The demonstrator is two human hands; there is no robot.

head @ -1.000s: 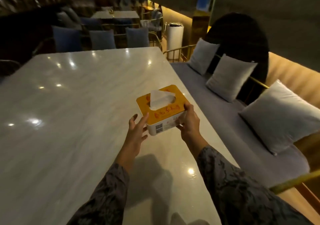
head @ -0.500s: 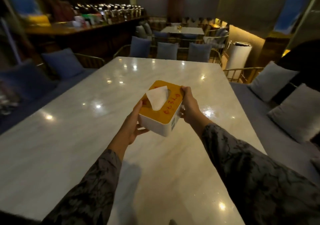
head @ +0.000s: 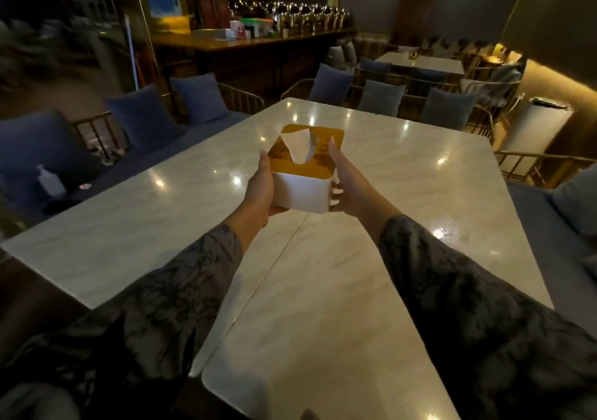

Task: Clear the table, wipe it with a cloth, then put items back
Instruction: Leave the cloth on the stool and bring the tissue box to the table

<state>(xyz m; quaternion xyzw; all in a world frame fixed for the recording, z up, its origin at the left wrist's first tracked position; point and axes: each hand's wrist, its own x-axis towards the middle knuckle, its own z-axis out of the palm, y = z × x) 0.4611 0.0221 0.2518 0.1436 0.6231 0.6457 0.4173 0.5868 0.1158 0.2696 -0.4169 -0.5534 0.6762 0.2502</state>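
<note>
White boxy tissue box (head: 302, 193), glossy orange lid, clasped between both hands' fingers (head: 334, 190) above marble table (head: 323, 290).

We see a glossy, marble-look table (head: 420, 193) mirroring ceiling lights; above it, a smooth white plastic-looking tissue box (head: 302, 193) with shiny amber lid (head: 310, 161), paper tissue (head: 298, 146) protruding.

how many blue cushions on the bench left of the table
3: one large blue cushion nearest the camera at far left, a second beyond it, a third at the bench's far end. More may be hidden outside the left edge.
</note>
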